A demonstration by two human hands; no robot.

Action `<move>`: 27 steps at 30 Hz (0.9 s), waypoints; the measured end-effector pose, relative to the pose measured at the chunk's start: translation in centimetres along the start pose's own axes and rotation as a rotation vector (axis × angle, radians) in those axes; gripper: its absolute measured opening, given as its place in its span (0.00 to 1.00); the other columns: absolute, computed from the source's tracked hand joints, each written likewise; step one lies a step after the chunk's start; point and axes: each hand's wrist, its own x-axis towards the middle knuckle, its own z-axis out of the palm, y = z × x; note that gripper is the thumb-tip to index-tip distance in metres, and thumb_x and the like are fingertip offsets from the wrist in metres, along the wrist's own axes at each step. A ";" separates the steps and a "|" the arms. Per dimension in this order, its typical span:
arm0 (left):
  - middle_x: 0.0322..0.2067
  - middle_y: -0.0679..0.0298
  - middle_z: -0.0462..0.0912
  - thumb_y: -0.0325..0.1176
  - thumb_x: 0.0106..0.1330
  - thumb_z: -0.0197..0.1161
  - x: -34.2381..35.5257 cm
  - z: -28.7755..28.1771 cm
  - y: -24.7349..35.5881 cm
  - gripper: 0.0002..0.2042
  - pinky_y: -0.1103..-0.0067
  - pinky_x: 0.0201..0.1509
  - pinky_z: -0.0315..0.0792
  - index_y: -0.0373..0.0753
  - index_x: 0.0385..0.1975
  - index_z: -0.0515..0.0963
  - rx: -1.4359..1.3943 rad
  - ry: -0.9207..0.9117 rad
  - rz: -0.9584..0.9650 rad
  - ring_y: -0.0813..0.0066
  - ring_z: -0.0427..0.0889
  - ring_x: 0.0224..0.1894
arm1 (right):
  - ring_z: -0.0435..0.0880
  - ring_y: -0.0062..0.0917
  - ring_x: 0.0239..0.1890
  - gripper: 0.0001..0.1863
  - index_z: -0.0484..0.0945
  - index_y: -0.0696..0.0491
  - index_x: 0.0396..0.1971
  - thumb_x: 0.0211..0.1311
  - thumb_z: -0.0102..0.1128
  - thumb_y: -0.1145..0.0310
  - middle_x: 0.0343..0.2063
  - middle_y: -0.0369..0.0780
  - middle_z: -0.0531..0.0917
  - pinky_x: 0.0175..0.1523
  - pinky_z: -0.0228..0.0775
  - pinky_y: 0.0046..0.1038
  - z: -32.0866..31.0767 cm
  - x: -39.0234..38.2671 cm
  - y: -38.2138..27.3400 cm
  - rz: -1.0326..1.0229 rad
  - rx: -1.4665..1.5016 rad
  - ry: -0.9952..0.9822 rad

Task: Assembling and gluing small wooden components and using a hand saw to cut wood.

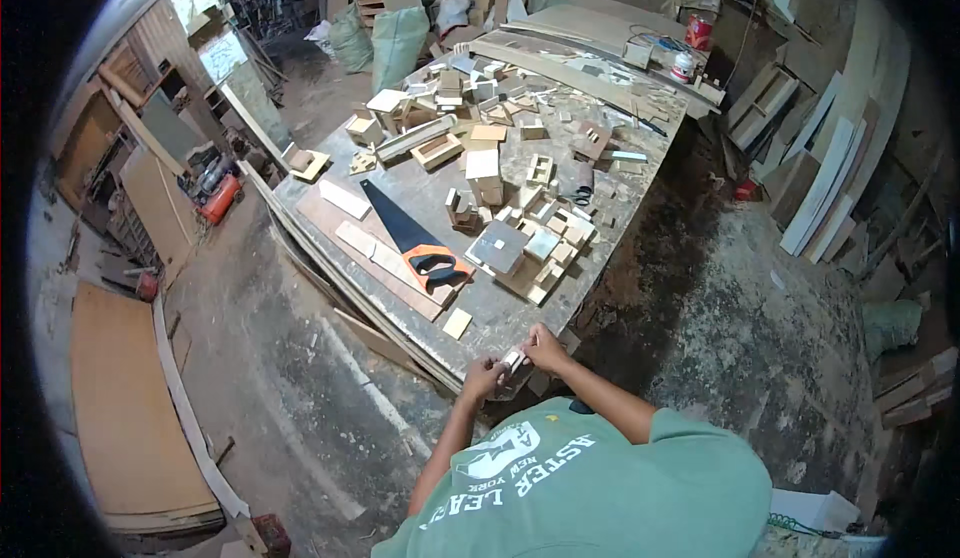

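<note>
At the near corner of the worktable (400, 193), both hands hold a small pale wooden piece (514, 360) between them. My left hand (484, 378) has its fingers closed on one end. The fingers of my right hand (546, 349) pinch the other end. Finer detail of the piece is too small to make out. Just beyond my hands lies a small flat yellowish wood square (457, 324). Farther off, a handsaw (410, 233) with an orange and black handle rests across a long plywood strip (350, 241).
Small wooden boxes and blocks (484, 176) crowd the table's middle and far part. Scissors (583, 196) lie near its right edge. Boards (835, 193) lean at the right. A red compressor (220, 199) stands on the floor at left, beyond large panels (135, 408).
</note>
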 end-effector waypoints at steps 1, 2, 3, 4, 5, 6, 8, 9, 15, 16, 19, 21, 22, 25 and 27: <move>0.27 0.63 0.82 0.35 0.59 0.64 1.3 -0.5 -2.2 0.12 0.78 0.29 0.71 0.32 0.35 0.80 0.011 0.022 0.039 0.79 0.76 0.25 | 0.76 0.22 0.23 0.15 0.62 0.54 0.34 0.54 0.62 0.74 0.25 0.37 0.72 0.27 0.72 0.29 0.3 0.4 -0.6 0.072 0.052 -0.053; 0.27 0.64 0.82 0.35 0.59 0.64 2.2 -0.6 -3.5 0.12 0.78 0.28 0.71 0.32 0.35 0.80 0.024 0.028 0.076 0.79 0.76 0.24 | 0.75 0.24 0.26 0.16 0.63 0.54 0.35 0.53 0.63 0.72 0.26 0.38 0.71 0.28 0.73 0.32 0.3 0.5 -0.8 0.154 0.099 -0.094; 0.25 0.63 0.81 0.35 0.58 0.64 1.8 -1.5 -4.8 0.11 0.79 0.28 0.71 0.33 0.34 0.81 -0.035 0.024 0.053 0.78 0.76 0.24 | 0.78 0.25 0.24 0.17 0.61 0.54 0.35 0.52 0.63 0.74 0.25 0.38 0.70 0.26 0.76 0.32 0.9 -0.2 -3.7 0.247 0.222 -0.108; 0.25 0.63 0.81 0.35 0.58 0.64 1.9 -1.3 -4.3 0.11 0.79 0.28 0.71 0.33 0.34 0.81 -0.038 0.025 0.054 0.78 0.76 0.24 | 0.78 0.25 0.24 0.17 0.61 0.54 0.35 0.52 0.63 0.74 0.25 0.38 0.70 0.26 0.76 0.32 0.7 0.3 -4.2 0.245 0.219 -0.109; 0.24 0.64 0.81 0.35 0.58 0.64 1.8 -0.9 -3.3 0.11 0.78 0.29 0.71 0.33 0.33 0.81 -0.036 0.035 0.024 0.78 0.77 0.24 | 0.79 0.27 0.24 0.17 0.61 0.54 0.34 0.52 0.62 0.75 0.25 0.38 0.70 0.26 0.77 0.32 0.4 0.3 -4.1 0.283 0.272 -0.076; 0.23 0.64 0.81 0.36 0.58 0.64 1.8 -0.5 -2.3 0.11 0.77 0.29 0.71 0.34 0.33 0.81 -0.035 0.047 -0.007 0.77 0.77 0.24 | 0.80 0.28 0.24 0.16 0.61 0.54 0.33 0.52 0.62 0.76 0.25 0.37 0.70 0.27 0.78 0.33 0.2 0.3 -3.9 0.321 0.325 -0.043; 0.22 0.60 0.82 0.36 0.56 0.63 2.6 -0.8 -1.1 0.12 0.74 0.30 0.73 0.31 0.29 0.81 0.193 0.121 0.156 0.73 0.79 0.24 | 0.81 0.29 0.23 0.15 0.60 0.54 0.32 0.53 0.60 0.76 0.25 0.38 0.70 0.27 0.77 0.33 0.6 0.5 -3.3 0.247 0.328 -0.015; 0.23 0.58 0.82 0.36 0.56 0.63 2.6 -0.8 -2.6 0.12 0.74 0.31 0.73 0.31 0.29 0.81 0.185 0.209 0.176 0.72 0.81 0.25 | 0.81 0.30 0.24 0.15 0.60 0.54 0.33 0.54 0.59 0.75 0.25 0.38 0.70 0.29 0.77 0.34 1.1 0.3 -3.6 0.236 0.285 0.004; 0.26 0.54 0.84 0.35 0.56 0.64 3.4 0.0 -2.9 0.12 0.73 0.33 0.75 0.31 0.32 0.81 0.161 0.363 0.215 0.69 0.84 0.27 | 0.71 0.28 0.30 0.17 0.56 0.54 0.38 0.57 0.56 0.71 0.28 0.39 0.64 0.38 0.68 0.31 2.0 -0.8 -2.5 0.145 0.144 0.007; 0.27 0.54 0.85 0.36 0.56 0.64 3.8 0.0 -4.3 0.13 0.73 0.34 0.76 0.31 0.34 0.81 0.086 0.359 0.226 0.69 0.84 0.27 | 0.71 0.29 0.30 0.17 0.55 0.54 0.38 0.57 0.56 0.72 0.28 0.39 0.64 0.38 0.67 0.32 2.0 -1.0 -3.2 0.091 0.147 -0.008; 0.31 0.53 0.84 0.35 0.56 0.65 2.1 2.0 -2.3 0.17 0.70 0.38 0.76 0.32 0.43 0.77 0.207 0.395 0.284 0.63 0.85 0.32 | 0.70 0.33 0.33 0.21 0.54 0.54 0.41 0.54 0.57 0.75 0.33 0.43 0.66 0.41 0.66 0.32 0.9 -2.1 -0.6 -0.072 -0.046 0.081; 0.34 0.52 0.83 0.33 0.55 0.65 1.0 2.7 -1.2 0.18 0.69 0.43 0.75 0.34 0.45 0.75 0.318 0.471 0.339 0.56 0.83 0.38 | 0.73 0.33 0.35 0.24 0.55 0.55 0.43 0.51 0.61 0.74 0.35 0.43 0.69 0.41 0.69 0.33 0.6 -2.7 -0.4 -0.127 -0.077 0.083; 0.34 0.52 0.83 0.33 0.55 0.65 0.6 2.5 -1.8 0.18 0.69 0.43 0.75 0.34 0.45 0.75 0.317 0.480 0.326 0.56 0.83 0.38 | 0.76 0.33 0.36 0.27 0.56 0.56 0.44 0.49 0.64 0.72 0.37 0.44 0.73 0.41 0.71 0.33 0.7 -3.2 -1.3 -0.205 -0.104 0.068; 0.35 0.51 0.80 0.33 0.54 0.65 0.3 2.2 -2.6 0.18 0.67 0.44 0.74 0.33 0.44 0.74 0.352 0.546 0.480 0.54 0.80 0.39 | 0.78 0.45 0.45 0.37 0.55 0.56 0.50 0.44 0.70 0.66 0.45 0.50 0.75 0.48 0.71 0.39 0.1 -3.5 -2.8 -0.147 -0.273 -0.048; 0.36 0.50 0.80 0.32 0.54 0.65 0.3 0.8 -5.4 0.18 0.67 0.46 0.73 0.33 0.44 0.74 0.324 0.567 0.471 0.54 0.79 0.41 | 0.76 0.52 0.52 0.46 0.51 0.56 0.55 0.41 0.74 0.61 0.52 0.56 0.73 0.51 0.70 0.44 0.9 -3.8 -6.4 -0.078 -0.376 -0.190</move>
